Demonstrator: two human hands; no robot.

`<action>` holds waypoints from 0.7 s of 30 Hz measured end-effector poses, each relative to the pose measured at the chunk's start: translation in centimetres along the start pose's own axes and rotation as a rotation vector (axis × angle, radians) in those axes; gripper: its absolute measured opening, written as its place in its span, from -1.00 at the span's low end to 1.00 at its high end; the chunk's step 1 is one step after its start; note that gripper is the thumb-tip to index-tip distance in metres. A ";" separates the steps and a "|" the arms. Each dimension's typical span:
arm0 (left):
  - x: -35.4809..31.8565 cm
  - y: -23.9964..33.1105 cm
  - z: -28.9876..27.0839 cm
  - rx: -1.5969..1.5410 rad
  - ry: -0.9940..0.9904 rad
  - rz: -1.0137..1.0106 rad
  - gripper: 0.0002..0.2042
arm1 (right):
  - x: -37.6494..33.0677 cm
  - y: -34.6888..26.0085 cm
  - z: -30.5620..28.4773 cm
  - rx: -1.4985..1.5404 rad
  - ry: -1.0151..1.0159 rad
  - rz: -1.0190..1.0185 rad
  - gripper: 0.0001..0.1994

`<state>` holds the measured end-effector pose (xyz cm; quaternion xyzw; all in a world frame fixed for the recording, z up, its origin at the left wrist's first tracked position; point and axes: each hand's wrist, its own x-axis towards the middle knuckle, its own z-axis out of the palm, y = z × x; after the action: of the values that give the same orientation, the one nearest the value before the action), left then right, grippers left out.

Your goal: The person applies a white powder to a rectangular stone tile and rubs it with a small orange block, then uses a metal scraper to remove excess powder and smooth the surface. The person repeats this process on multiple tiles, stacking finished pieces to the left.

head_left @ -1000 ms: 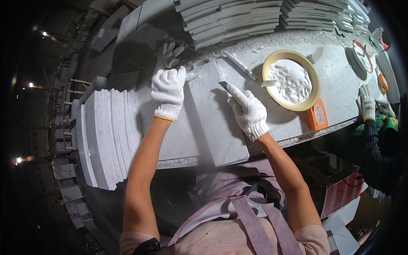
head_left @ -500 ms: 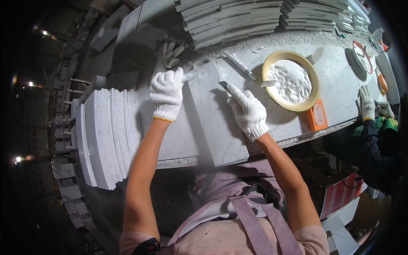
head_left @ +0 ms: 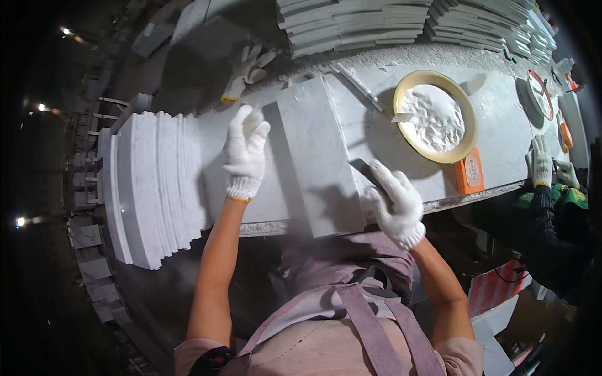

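Note:
A grey-white stone slab [head_left: 313,156] lies across the workbench [head_left: 501,144] in front of me. My left hand [head_left: 246,150], in a white glove, rests flat with its fingers spread on the stone just left of the slab's raised edge. My right hand [head_left: 395,203], also gloved, is at the slab's right side near the bench's front edge. It grips a dark flat scraper [head_left: 362,166] whose blade touches the slab's right edge.
A yellow-rimmed bowl [head_left: 465,143] of white paste and a small orange box [head_left: 469,170] sit to the right. Curved stone pieces [head_left: 150,188] are stacked at left, flat tiles [head_left: 351,25] at the back. A spare glove [head_left: 248,69] lies behind. A co-worker's gloved hands [head_left: 542,160] work at far right.
My right hand has slid with the scraper along the slab's right edge toward me. My left hand has shifted slightly nearer and stays flat on the stone.

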<state>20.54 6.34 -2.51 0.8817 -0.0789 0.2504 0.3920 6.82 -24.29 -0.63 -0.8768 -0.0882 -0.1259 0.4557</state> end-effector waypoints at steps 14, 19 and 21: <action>-9.8 5.5 0.0 -0.518 0.083 -0.412 -0.56 | 1.8 4.3 -9.7 -0.454 0.063 0.217 -0.69; -10.5 5.7 -0.5 -0.633 0.131 -0.481 -0.52 | 4.9 4.5 -8.7 -0.523 -0.042 0.224 -0.70; -10.9 5.6 -0.6 -0.648 0.144 -0.466 -0.49 | 5.8 4.5 -8.3 -0.527 -0.067 0.240 -0.70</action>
<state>9.02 2.36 -4.01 0.6868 0.0759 0.1783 0.7005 12.36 -33.45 2.19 -0.9727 0.0369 -0.0608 0.2208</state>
